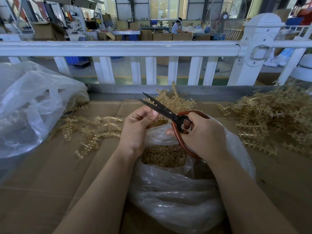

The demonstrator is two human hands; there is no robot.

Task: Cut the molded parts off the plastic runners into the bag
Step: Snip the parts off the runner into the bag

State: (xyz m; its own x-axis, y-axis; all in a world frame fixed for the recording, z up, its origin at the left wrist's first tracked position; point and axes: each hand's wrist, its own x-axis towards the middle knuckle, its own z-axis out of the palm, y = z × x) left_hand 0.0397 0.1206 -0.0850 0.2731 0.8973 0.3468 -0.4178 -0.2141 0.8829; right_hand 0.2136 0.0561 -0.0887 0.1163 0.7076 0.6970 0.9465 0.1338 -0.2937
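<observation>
A clear bag (177, 191) of cut parts (163, 155) lay open at six o'clock on the cardboard (50, 174). Runner piles (273, 119) sat at three and nine o'clock. The right hand (202, 134) gripped open scissors (162, 108). The left hand (136, 127) pinched a runner (156, 118) at the blades.

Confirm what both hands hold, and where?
Right hand grips the scissors by the red handle loops. Left hand pinches a thin runner piece near the blades; grip point unclear.

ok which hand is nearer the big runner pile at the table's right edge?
Right. The right hand grips the scissors just left of that runner pile; the left hand sits farther left, beyond the blades.
</observation>
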